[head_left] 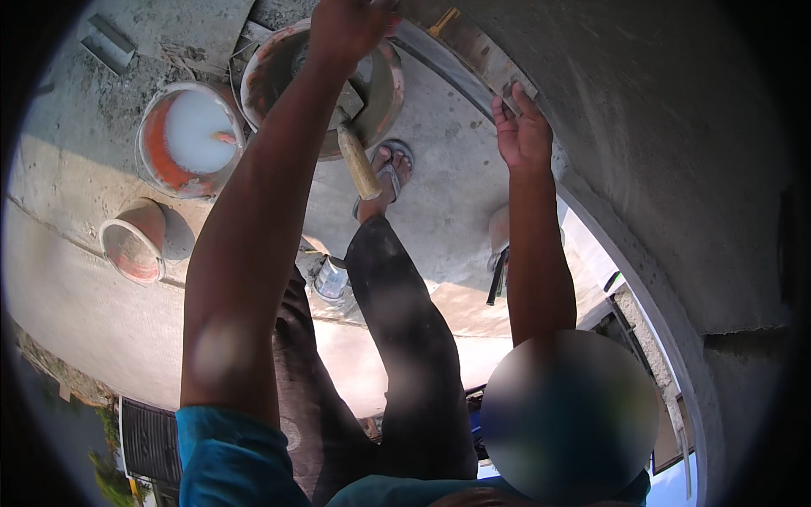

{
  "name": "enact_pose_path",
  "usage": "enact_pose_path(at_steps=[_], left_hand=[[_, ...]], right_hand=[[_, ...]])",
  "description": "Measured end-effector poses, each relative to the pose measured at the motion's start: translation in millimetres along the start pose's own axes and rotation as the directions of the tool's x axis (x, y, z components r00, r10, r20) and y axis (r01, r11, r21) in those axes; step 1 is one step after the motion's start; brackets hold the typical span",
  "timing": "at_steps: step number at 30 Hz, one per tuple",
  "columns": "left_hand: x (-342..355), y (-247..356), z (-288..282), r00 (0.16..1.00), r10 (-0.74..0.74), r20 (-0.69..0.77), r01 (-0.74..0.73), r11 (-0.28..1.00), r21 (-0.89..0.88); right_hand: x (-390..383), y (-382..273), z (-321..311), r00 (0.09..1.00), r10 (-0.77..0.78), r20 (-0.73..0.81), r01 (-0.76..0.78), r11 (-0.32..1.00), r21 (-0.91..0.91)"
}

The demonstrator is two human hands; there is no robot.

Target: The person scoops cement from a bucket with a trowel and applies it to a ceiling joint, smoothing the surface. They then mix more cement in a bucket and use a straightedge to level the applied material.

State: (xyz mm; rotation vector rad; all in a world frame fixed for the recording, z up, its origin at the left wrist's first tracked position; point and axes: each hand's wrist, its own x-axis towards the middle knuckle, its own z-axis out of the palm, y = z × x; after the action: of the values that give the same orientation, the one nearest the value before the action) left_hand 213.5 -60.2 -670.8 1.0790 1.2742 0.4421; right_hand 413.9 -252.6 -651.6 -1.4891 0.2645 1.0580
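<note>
At the top edge, my left hand (351, 29) is closed, its fingers partly cut off by the frame. A small red part shows beside it, but what it grips cannot be made out. My right hand (525, 135) is raised against the wall with fingers apart. Its fingertips touch the lower end of a flat grey-brown board (481, 55). Below my left hand stands a large round tub (389, 93) with wet grey mix. A trowel with a wooden handle (359, 165) rests over its near rim, partly hidden by my left forearm.
Left of the tub stands an orange bucket (156, 152) of cloudy liquid. A smaller bucket (139, 232) lies nearer. A metal can (331, 279) is beside my legs, and my sandalled foot (395, 165) is next to the tub. A grey wall (659, 152) curves along the right.
</note>
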Motion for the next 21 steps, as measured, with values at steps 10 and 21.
enact_pose_path(at_steps=[10,21], left_hand=[[12,13,7,0.994,-0.05,-0.097,0.056,0.996,0.064],[19,13,1,0.996,-0.091,-0.023,0.091,0.996,-0.008]], right_hand=[[2,8,5,0.999,0.01,-0.033,-0.007,0.996,0.088],[-5,-2,14,0.997,0.068,-0.028,-0.062,0.983,0.173]])
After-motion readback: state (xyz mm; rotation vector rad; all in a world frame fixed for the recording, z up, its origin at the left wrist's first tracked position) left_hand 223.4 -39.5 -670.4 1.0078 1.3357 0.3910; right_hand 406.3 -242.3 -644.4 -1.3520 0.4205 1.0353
